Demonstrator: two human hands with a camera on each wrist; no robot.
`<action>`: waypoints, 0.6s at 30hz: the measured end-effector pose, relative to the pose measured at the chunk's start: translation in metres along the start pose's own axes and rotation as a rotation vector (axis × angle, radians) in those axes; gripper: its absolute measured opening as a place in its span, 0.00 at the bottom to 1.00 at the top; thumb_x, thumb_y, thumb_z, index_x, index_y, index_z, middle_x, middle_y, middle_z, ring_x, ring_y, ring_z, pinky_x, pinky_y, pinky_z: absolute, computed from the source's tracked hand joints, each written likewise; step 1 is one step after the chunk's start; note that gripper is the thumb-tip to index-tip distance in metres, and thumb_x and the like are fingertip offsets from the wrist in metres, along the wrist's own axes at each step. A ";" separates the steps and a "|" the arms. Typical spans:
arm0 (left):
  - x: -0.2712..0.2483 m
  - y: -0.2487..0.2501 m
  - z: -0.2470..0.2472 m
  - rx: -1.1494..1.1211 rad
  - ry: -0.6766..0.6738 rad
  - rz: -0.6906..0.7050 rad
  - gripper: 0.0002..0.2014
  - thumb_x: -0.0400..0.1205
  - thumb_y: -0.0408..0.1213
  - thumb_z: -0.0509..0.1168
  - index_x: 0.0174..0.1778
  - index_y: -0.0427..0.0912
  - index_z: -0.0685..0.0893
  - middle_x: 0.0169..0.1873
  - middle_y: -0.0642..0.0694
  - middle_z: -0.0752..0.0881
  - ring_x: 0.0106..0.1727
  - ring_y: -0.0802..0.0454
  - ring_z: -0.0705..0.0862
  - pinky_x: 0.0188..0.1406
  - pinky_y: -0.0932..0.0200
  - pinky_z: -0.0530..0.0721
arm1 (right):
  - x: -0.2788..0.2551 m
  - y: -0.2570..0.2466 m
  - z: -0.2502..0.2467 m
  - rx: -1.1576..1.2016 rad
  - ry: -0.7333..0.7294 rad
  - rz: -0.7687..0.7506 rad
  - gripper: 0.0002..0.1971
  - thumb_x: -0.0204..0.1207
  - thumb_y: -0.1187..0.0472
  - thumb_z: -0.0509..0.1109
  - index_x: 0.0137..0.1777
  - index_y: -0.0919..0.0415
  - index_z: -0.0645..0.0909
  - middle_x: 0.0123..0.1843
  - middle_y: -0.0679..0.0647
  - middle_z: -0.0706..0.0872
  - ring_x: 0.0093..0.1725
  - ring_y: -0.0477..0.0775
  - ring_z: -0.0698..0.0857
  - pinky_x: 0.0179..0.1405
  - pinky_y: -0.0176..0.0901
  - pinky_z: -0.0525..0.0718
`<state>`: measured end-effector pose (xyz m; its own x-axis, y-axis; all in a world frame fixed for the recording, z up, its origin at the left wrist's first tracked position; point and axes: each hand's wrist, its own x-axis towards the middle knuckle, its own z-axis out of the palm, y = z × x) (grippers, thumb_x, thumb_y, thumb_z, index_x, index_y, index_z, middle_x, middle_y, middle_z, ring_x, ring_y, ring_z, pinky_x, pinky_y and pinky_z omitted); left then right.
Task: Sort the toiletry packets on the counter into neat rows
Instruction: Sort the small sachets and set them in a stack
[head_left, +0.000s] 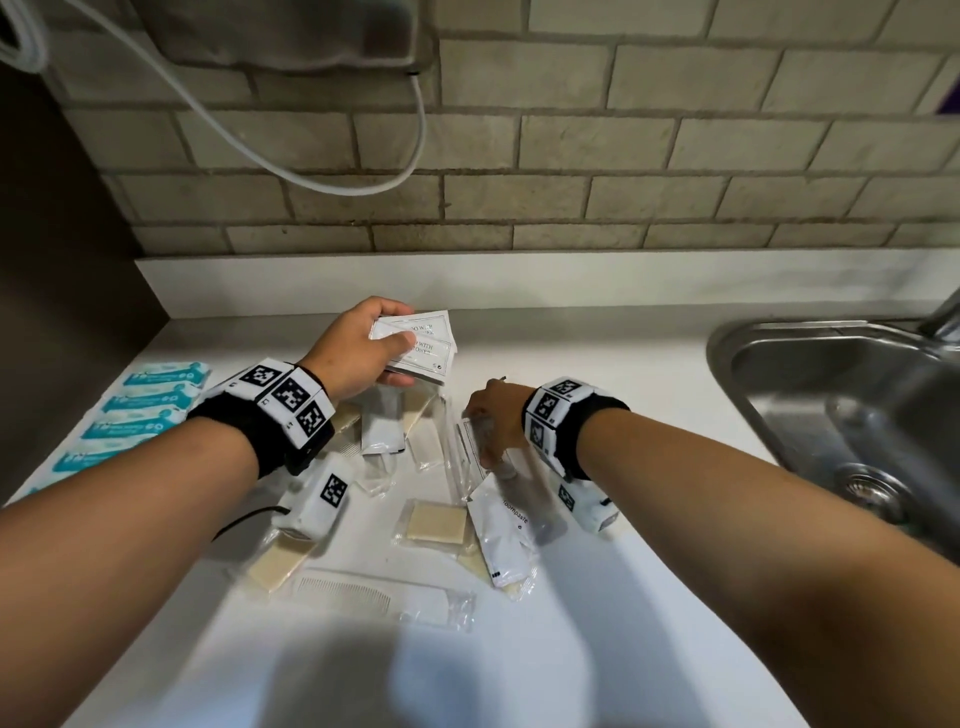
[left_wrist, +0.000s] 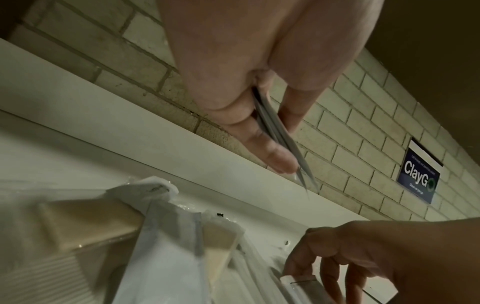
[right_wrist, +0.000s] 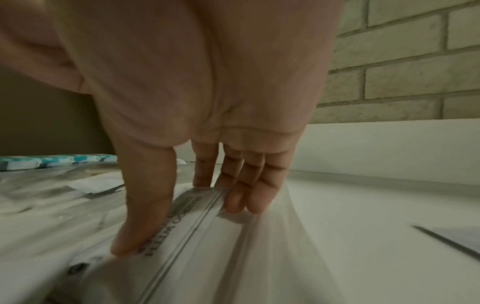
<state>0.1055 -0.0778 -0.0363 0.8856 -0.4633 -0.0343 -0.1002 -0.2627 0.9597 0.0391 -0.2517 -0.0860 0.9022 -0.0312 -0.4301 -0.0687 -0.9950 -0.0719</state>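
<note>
your left hand (head_left: 358, 348) pinches 2 flat white sachets (head_left: 421, 345) above the counter (head_left: 597, 364). right hand (head_left: 493, 421), thumb and fingers curled, grips another sachet (right_wrist: 187, 230) in the loose pile. they look light, thin, slick and floppy; pinch an edge, not the middle.
</note>
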 end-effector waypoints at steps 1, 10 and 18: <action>-0.001 -0.001 0.000 0.002 -0.002 -0.001 0.12 0.84 0.28 0.64 0.63 0.43 0.79 0.58 0.40 0.86 0.49 0.45 0.91 0.42 0.48 0.92 | 0.000 0.002 0.000 0.029 0.019 0.009 0.38 0.57 0.57 0.84 0.71 0.54 0.78 0.66 0.54 0.82 0.61 0.58 0.84 0.60 0.52 0.85; -0.012 -0.013 -0.011 0.151 -0.021 -0.141 0.12 0.85 0.29 0.63 0.64 0.42 0.78 0.51 0.38 0.86 0.41 0.44 0.89 0.34 0.48 0.91 | -0.028 0.009 -0.051 0.593 0.319 -0.103 0.28 0.65 0.73 0.80 0.63 0.57 0.75 0.52 0.53 0.79 0.39 0.52 0.80 0.36 0.42 0.86; -0.026 0.000 -0.028 -0.120 0.048 -0.158 0.09 0.87 0.32 0.56 0.53 0.35 0.82 0.38 0.35 0.84 0.18 0.57 0.84 0.10 0.67 0.77 | -0.022 -0.051 -0.094 0.491 0.351 -0.370 0.15 0.63 0.69 0.82 0.46 0.57 0.83 0.40 0.47 0.84 0.36 0.44 0.80 0.38 0.34 0.79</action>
<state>0.0953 -0.0422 -0.0272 0.9069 -0.3828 -0.1760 0.0935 -0.2245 0.9700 0.0625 -0.2096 0.0123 0.9818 0.1896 0.0106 0.1592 -0.7912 -0.5904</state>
